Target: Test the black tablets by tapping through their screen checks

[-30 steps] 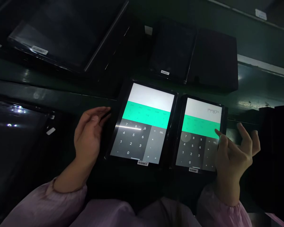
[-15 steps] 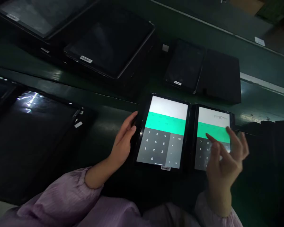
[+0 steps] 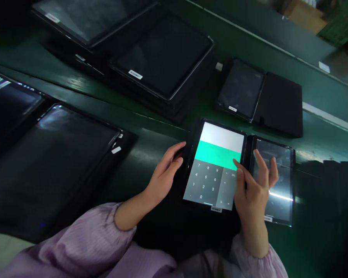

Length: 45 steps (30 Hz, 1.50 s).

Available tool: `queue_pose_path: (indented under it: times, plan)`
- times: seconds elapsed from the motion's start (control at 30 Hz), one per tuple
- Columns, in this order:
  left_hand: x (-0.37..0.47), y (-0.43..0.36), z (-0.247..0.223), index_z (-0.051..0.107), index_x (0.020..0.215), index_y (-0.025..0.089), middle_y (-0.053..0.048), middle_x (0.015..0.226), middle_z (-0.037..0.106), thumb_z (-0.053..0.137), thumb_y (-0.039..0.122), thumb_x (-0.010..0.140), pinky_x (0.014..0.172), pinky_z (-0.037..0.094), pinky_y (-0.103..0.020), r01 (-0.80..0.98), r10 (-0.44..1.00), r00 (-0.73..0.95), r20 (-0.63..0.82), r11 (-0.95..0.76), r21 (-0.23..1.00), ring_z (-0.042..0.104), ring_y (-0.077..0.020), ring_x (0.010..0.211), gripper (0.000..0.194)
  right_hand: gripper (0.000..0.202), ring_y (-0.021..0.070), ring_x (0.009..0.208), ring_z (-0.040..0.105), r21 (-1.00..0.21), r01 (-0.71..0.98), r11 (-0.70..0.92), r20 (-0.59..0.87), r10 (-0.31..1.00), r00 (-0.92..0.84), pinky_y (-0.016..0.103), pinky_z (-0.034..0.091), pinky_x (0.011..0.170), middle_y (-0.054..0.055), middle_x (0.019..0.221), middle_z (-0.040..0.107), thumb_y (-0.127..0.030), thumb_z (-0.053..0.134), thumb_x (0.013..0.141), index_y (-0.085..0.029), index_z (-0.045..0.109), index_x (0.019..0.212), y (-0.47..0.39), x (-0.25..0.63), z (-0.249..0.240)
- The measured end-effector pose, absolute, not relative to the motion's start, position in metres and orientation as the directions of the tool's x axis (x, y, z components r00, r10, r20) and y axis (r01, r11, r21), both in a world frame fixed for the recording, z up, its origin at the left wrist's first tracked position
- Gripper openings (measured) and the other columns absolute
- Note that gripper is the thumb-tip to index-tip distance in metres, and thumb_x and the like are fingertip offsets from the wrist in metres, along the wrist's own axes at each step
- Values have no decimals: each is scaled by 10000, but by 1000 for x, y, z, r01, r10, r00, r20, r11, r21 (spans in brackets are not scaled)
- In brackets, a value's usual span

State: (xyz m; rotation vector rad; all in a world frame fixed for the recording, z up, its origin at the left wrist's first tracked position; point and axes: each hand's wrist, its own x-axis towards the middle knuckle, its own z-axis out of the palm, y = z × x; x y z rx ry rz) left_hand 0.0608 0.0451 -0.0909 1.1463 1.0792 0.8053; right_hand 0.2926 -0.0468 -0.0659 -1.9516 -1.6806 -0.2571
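A lit tablet shows a calculator with a white band, a green band and grey keys. At the left edge of its black case, my left hand grips with thumb and forefinger, its other fingers partly hidden. Over the screen's right side, near the DEL key, points the forefinger of my right hand. Its other fingers are spread and it holds nothing; whether the fingertip touches the glass I cannot tell. Just right of the lit tablet lies a second tablet, its screen dark with a light reflected in it, partly covered by my right hand.
Beyond these lie a small dark tablet and a black case. A large tablet rests on a dark stack at the back, with another large tablet to its left. A big black tablet is at left. The table is green.
My right hand has moved left from the second tablet to the lit one. The second tablet's calculator screen has gone dark. The view has shifted, and my left hand stays by the lit tablet's edge.
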Motion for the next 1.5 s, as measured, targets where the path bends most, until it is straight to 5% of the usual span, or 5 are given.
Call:
queue_pose_path:
  times: [0.43, 0.77, 1.0, 1.3, 1.5]
  plan:
    - [70, 49, -93, 589, 1502, 312, -66, 1672, 520, 623, 436, 1028, 1331, 402, -489, 142, 931, 336, -143, 100, 985, 396, -291, 1636, 491, 272, 457, 1633, 300, -355, 929, -102, 494, 824, 279, 821, 287, 1252, 99, 1586, 591, -267, 572, 1092, -233, 837, 1143, -49, 295, -71]
    - [79, 49, -95, 550, 1545, 360, -77, 1721, 411, 694, 455, 988, 1219, 510, -580, 300, 930, 344, -134, 26, 954, 348, -400, 1635, 584, 280, 407, 1703, 113, -387, 911, 144, 353, 936, 2, 702, 387, 1279, 68, 1664, 502, -221, 569, 1090, -268, 800, 1241, -49, 258, -52]
    - [79, 48, -96, 555, 1549, 380, -76, 1726, 383, 728, 481, 969, 1088, 605, -579, 337, 929, 337, -152, 32, 941, 389, -448, 1586, 613, 266, 446, 1630, 319, -362, 930, -58, 508, 825, 249, 770, 352, 1247, 99, 1602, 581, -255, 572, 1096, -227, 826, 1172, -50, 290, -63]
    - [77, 49, -92, 574, 1512, 369, -58, 1722, 407, 623, 457, 1033, 1294, 425, -578, 272, 925, 353, -143, 46, 961, 370, -355, 1631, 489, 284, 447, 1677, 195, -334, 942, -42, 450, 870, 199, 787, 298, 1259, 86, 1686, 491, -273, 558, 1105, -259, 815, 1226, -44, 286, -69]
    - [77, 49, -91, 583, 1501, 357, -62, 1716, 427, 572, 455, 1052, 1298, 419, -579, 272, 925, 348, -153, 57, 961, 388, -342, 1624, 459, 274, 450, 1632, 308, -360, 926, -110, 505, 812, 293, 803, 301, 1249, 96, 1581, 601, -270, 566, 1098, -239, 834, 1145, -46, 294, -72]
